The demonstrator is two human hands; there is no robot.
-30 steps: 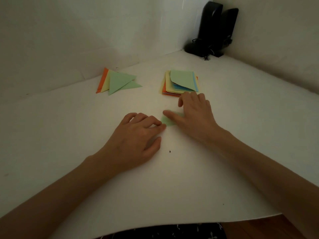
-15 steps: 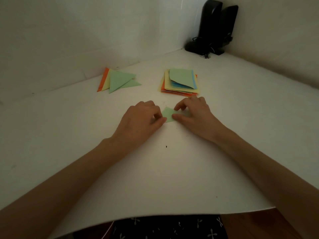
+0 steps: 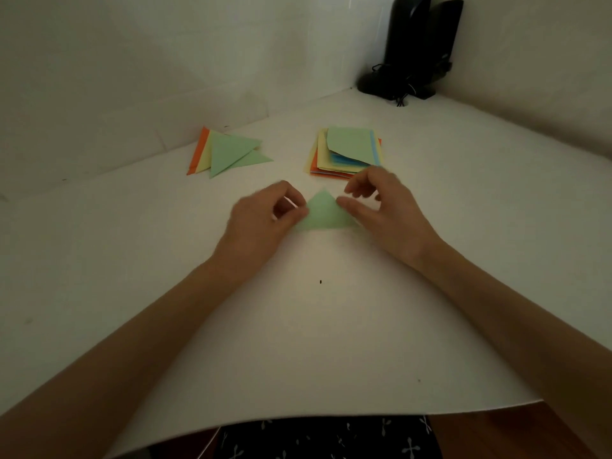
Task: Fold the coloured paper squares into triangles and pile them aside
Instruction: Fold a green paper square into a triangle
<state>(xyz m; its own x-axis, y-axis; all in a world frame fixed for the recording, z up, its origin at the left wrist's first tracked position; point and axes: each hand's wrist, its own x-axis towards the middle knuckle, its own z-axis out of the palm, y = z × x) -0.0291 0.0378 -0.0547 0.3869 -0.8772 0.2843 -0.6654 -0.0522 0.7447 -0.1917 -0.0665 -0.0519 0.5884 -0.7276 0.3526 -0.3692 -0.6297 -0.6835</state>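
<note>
since a moment ago my hands moved apart, and the green triangle (image 3: 323, 215) lies uncovered between them on the table (image 3: 314, 326). my left hand (image 3: 265, 217) pinches its left corner; my right hand (image 3: 384, 207) touches its right edge with the thumb, fingers loosely curled. the finished pile (image 3: 228, 154) lies beyond my left hand.

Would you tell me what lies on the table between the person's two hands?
In the head view, a green paper triangle lies between the left hand and the right hand, touching both.
</note>
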